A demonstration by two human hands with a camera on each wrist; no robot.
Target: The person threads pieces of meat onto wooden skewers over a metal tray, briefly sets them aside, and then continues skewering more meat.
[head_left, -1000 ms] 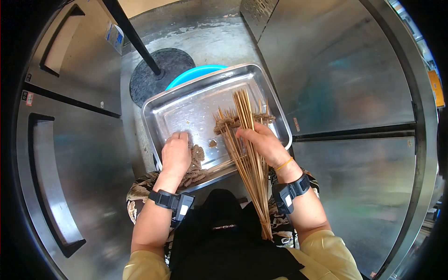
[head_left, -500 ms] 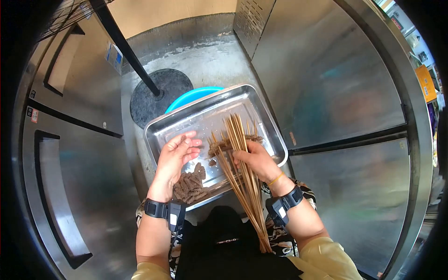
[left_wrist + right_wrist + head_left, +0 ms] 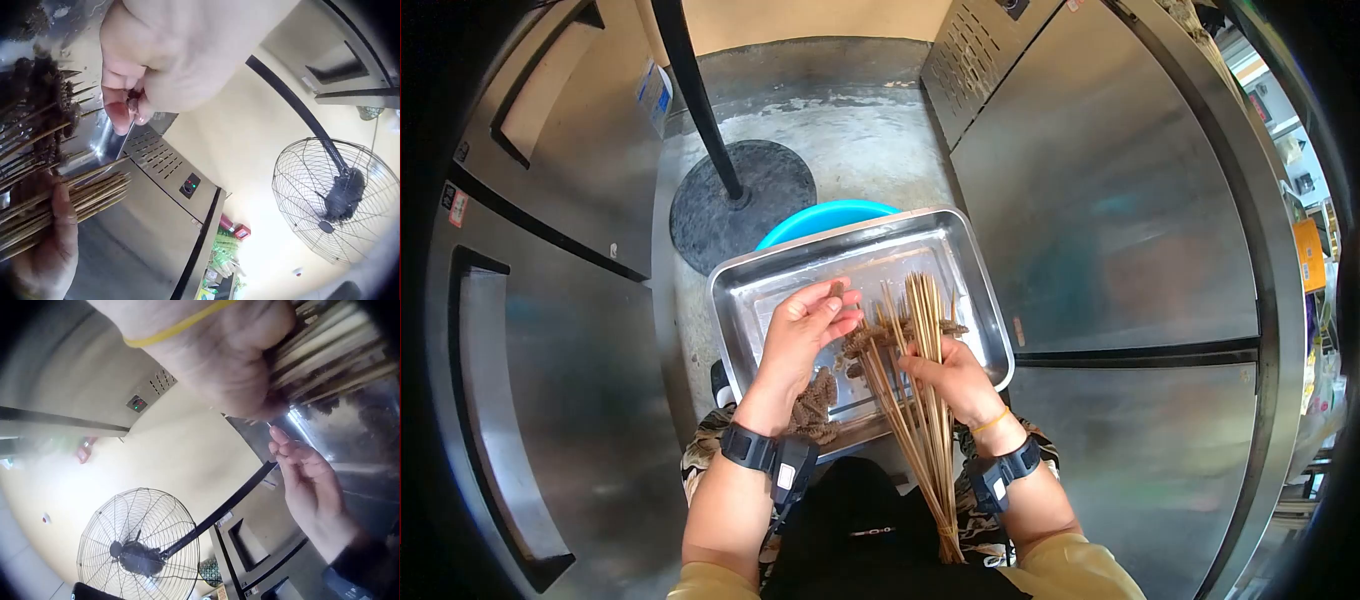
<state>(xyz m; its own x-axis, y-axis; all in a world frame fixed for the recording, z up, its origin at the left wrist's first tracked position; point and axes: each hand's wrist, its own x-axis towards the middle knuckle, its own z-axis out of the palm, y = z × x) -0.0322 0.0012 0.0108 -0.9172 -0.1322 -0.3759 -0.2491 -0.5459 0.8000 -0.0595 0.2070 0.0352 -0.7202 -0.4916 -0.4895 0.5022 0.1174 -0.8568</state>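
1. The left hand (image 3: 798, 335) pinches a small brown piece (image 3: 132, 97) above the tray (image 3: 768, 284).
2. The right hand (image 3: 957, 380) grips a bundle of skewers (image 3: 945, 470) that crosses the tray's near edge.
3. Threaded pieces (image 3: 862, 341) show beside the skewers, toward the right edge.
4. Brown strips (image 3: 815, 405) lie heaped in the near left corner.
5. A blue basin (image 3: 830, 214) shows past the far edge.

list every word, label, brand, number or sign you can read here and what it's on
None can be read.
Red-and-white sticker on left steel cabinet: too small.
Blue-and-white label: too small.
Orange package, far right: any print too small.
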